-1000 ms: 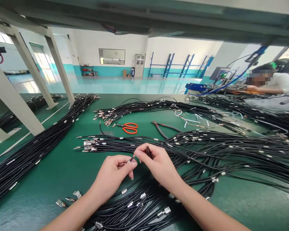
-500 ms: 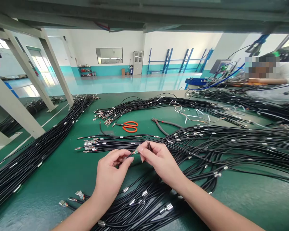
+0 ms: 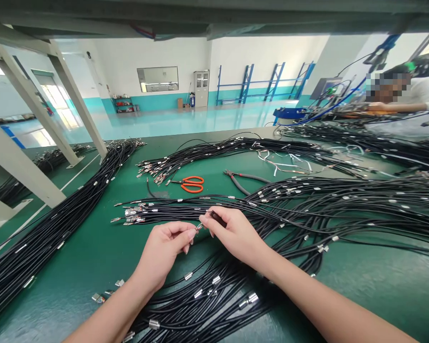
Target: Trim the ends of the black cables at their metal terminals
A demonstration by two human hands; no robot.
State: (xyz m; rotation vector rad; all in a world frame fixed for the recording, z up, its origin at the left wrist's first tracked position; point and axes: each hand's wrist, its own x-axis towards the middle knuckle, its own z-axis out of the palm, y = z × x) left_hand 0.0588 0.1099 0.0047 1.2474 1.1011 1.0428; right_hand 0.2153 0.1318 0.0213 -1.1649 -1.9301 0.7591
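Note:
Above the green tabletop, my left hand [image 3: 164, 252] pinches a black cable close to its end between thumb and fingers. The metal connector end [image 3: 199, 226] shows in the small gap between my two hands. My right hand [image 3: 238, 236] is closed, thumb and forefinger at that connector. A dark brown object [image 3: 219, 218] sits in its curled fingers; its kind is mostly hidden. Just behind my hands lies a bundle of black cables [image 3: 171, 213] with metal connectors at the left. Another bundle with silver sleeves [image 3: 200, 300] spreads below my wrists.
Orange-handled scissors [image 3: 193, 184] and grey-handled cutting pliers [image 3: 241, 180] lie beyond the near bundle. Further back is another cable bundle [image 3: 214, 150], with white strips [image 3: 284, 161] beside it. A long bundle [image 3: 75, 209] runs along the left by pale posts [image 3: 76, 102]. A person [image 3: 411, 102] works at back right.
My hands have come closer together at the cable end, and less of the cable shows between them. The left fingers have shifted toward the connector. The view has tilted slightly.

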